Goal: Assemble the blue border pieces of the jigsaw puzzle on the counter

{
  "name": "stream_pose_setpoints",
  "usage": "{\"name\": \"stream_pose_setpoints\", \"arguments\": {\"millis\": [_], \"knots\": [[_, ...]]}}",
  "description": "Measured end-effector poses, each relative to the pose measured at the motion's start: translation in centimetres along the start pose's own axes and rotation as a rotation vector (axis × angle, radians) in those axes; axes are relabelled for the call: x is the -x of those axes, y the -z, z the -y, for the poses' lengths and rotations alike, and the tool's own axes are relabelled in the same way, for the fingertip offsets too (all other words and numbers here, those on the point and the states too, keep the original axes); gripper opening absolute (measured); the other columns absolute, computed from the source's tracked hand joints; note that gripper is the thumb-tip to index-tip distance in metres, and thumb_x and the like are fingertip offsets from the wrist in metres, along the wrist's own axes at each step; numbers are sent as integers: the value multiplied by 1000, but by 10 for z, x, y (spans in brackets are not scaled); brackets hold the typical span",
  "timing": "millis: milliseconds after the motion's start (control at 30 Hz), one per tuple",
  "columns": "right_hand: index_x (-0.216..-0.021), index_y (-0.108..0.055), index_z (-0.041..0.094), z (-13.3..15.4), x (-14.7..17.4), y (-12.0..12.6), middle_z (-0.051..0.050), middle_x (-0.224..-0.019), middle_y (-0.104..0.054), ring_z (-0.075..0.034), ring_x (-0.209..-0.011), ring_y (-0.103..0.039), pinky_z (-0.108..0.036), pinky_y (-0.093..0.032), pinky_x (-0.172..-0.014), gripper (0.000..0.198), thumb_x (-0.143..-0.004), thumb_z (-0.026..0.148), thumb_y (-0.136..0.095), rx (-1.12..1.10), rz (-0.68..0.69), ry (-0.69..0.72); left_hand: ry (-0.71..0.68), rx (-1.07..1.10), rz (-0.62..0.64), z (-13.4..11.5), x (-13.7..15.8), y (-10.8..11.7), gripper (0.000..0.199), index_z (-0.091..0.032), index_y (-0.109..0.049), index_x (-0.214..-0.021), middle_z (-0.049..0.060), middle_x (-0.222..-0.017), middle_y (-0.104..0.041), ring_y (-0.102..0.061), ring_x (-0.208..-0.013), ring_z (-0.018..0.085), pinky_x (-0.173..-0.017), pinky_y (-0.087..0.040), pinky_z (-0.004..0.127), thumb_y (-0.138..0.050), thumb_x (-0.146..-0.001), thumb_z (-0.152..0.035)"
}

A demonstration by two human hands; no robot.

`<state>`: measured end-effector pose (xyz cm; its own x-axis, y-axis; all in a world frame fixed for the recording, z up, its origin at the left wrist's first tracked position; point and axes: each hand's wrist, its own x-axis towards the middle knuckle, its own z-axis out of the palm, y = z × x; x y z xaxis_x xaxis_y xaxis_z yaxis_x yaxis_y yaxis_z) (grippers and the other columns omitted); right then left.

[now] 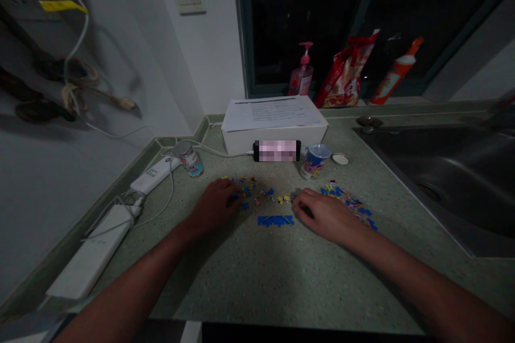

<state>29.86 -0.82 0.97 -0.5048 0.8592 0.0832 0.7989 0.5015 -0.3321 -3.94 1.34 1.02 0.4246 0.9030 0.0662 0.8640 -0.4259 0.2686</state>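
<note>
Small blue, yellow and pink jigsaw pieces (269, 193) lie loose on the counter between my hands. My left hand (215, 202) rests palm down beside the left part of them, thumb apart from the fingers, some fingertips hidden. Curled with its thumb and fingertips close together, my right hand (324, 213) is at a small jigsaw piece (293, 199), partly covered by the fingers. In front of both hands lies a joined blue strip of puzzle (276, 221) with thin yellow lines. A denser pile of pieces (354, 204) sits beyond my right wrist.
Behind the pieces stand a phone (277, 151), a white box (277, 126), a blue tub (316, 162), a round lid (340, 159) and a lidded jar (189, 159). Power strips (94, 252) with cables line the left wall. A metal sink (450, 171) is on the right.
</note>
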Motion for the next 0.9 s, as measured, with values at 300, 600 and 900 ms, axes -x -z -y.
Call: {"name": "stream_pose_setpoints", "arguments": {"millis": [300,600,900], "knots": [[-99,-69,22,0,0,1,-6,-97,-73,-22,-86,-73,-34,-49,-73,12,-104,18,-58,-13,3,7,-63,39,10,-1,1,-6,27,-25,-79,-128,11,-130,-75,-66,-125,30,-115,-51,51,-63,-106,-25],[-99,-70,22,1,0,5,-6,-99,-74,-22,-85,-74,-34,-50,-74,12,-103,16,-61,-18,9,-22,-64,46,-11,-1,0,-7,24,-23,-82,-119,11,-127,-76,-67,-122,30,-114,-52,51,-62,-106,-24],[-99,-71,22,1,-1,3,-7,-98,-74,-22,-85,-74,-34,-50,-73,13,-104,17,-60,3,9,-16,-196,89,13,-3,3,-6,28,-27,-82,-123,8,-135,-74,-65,-128,28,-116,-51,49,-64,-105,-17]]}}
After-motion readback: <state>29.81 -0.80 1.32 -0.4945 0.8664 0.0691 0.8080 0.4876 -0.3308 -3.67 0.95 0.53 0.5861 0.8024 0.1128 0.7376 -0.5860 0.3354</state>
